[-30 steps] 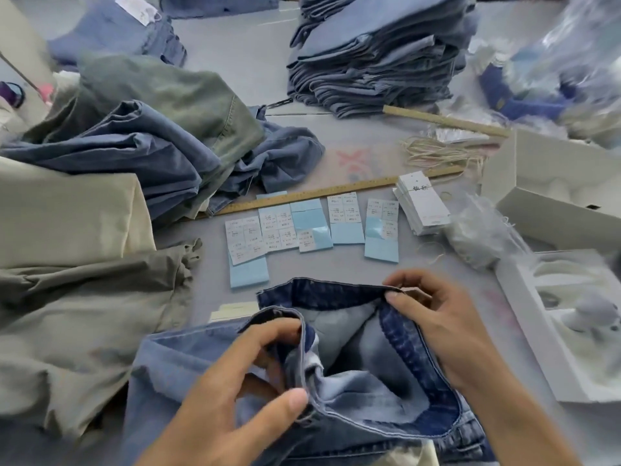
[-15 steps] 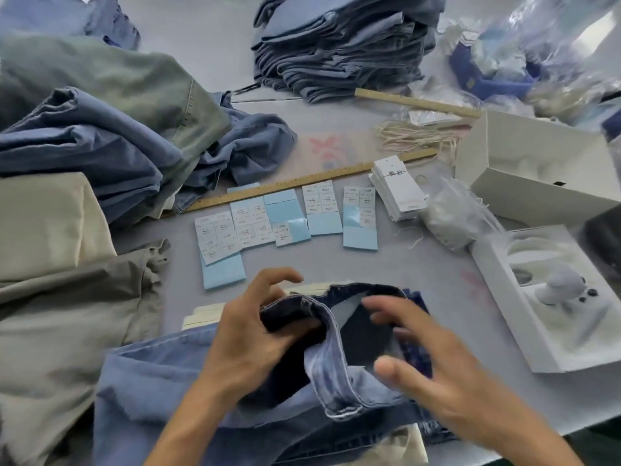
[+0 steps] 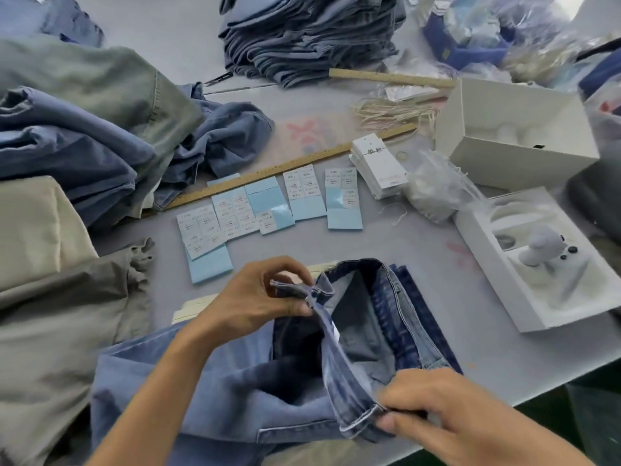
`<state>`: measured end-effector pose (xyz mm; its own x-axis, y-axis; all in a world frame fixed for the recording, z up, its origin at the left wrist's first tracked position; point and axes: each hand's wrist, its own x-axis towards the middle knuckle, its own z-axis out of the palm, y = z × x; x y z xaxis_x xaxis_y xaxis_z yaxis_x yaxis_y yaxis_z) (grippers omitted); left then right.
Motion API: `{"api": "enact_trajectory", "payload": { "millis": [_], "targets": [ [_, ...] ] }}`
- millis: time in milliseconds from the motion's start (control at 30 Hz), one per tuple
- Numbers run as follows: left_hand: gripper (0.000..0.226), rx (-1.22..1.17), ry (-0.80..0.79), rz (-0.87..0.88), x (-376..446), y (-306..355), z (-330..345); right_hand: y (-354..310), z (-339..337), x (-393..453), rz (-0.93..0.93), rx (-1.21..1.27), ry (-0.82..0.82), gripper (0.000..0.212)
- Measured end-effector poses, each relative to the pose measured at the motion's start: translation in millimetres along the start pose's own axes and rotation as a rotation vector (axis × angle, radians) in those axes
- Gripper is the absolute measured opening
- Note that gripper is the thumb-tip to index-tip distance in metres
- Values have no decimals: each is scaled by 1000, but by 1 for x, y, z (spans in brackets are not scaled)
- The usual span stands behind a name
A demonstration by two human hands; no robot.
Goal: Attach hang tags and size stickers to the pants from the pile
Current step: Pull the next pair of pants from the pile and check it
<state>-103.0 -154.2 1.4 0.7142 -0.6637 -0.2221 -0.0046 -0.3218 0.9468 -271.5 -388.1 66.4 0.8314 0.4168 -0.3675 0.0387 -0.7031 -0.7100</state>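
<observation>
From the head camera, a pair of blue denim jeans (image 3: 363, 338) lies on the grey bench (image 3: 420, 297) at the near edge, waistband open. The left hand (image 3: 258, 304) pinches the waistband end between thumb and fingers (image 3: 289, 267). The right hand (image 3: 437, 412) grips the waistband's near edge. Blue-backed sheets of white size stickers (image 3: 268, 206) lie beyond, beside a stack of white card hang tags (image 3: 376, 166).

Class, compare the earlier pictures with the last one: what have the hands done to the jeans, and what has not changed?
The right hand, open above the jeans half a second ago, moved toward the person and now pinches the near waistband edge. The left hand kept its grip on the far edge, pulling the waistband open. Sticker sheets and tag stack stayed put.
</observation>
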Motion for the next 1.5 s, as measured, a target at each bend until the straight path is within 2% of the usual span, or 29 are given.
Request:
{"api": "enact_trajectory", "payload": {
  "millis": [67,100,167,200,267,333,400,467,533,567,633,700,733,800,833,867,900,933,1000,1067,1133,1200,1267,1367,1433,1500],
  "targets": [
    [51,263,121,-38,7,3,2,2,-7,-8,-36,-103,103,45],
    [52,335,217,-35,7,4,6,2,-10,-13,-82,-128,172,44],
    [48,306,310,-17,0,2,16,-2,-13,-19,-201,-109,280,32],
    [48,290,291,-21,-7,0,21,-4,-12,-20,-241,-93,318,28],
    [44,276,112,-65,-21,-7,29,-8,-9,-18,-266,-97,368,27],
    [29,323,-116,-34,-37,-14,35,-10,-9,-14,-272,-91,330,28],
    [38,343,-292,29,-49,-13,40,-12,-10,-7,-335,-114,266,28],
    [42,195,-501,31,-56,-6,46,-14,-8,-2,-394,-70,274,25],
    [48,-76,-672,-129,-63,4,48,-16,-6,-1,-400,3,373,24],
    [57,-191,-707,-199,-67,7,45,-17,-5,-1,-381,28,433,26],
    [68,-286,-684,-258,-73,6,32,-20,-4,0,-350,71,532,29],
    [50,-181,-638,-237,-72,1,16,-21,-2,5,-294,117,616,33],
    [57,-81,-625,-204,-71,0,11,-19,-2,8,-250,154,654,35],
    [100,227,-606,-258,-72,3,3,-13,-1,12,-137,187,676,36],
    [87,426,-525,-209,-72,2,0,-9,-1,14,-49,173,630,34],
    [61,544,-409,-108,-70,5,-4,-2,-2,15,58,123,533,40],
    [44,537,-315,-40,-66,8,-7,6,-4,14,143,41,412,53],
    [36,452,-290,-18,-60,10,-12,14,-7,10,204,-14,296,67],
    [31,276,-416,-28,-47,9,-18,27,-18,1,245,63,108,80],
    [26,198,-526,-33,-35,5,-16,37,-32,-5,187,285,2,86],
    [20,225,-457,-40,-25,-11,-9,49,-32,-1,145,587,35,85],
    [24,374,-276,-28,-10,-34,0,69,-20,13,242,745,136,77],
    [25,561,-65,-31,7,-52,12,86,-7,26,364,677,84,68],
    [26,721,57,-67,24,-72,35,103,-6,31,429,672,12,44],
    [25,717,115,-48,27,-82,43,98,-14,26,385,616,-31,52],
    [19,611,195,-2,21,-88,40,92,-15,21,327,566,-34,63]
  ]
}}
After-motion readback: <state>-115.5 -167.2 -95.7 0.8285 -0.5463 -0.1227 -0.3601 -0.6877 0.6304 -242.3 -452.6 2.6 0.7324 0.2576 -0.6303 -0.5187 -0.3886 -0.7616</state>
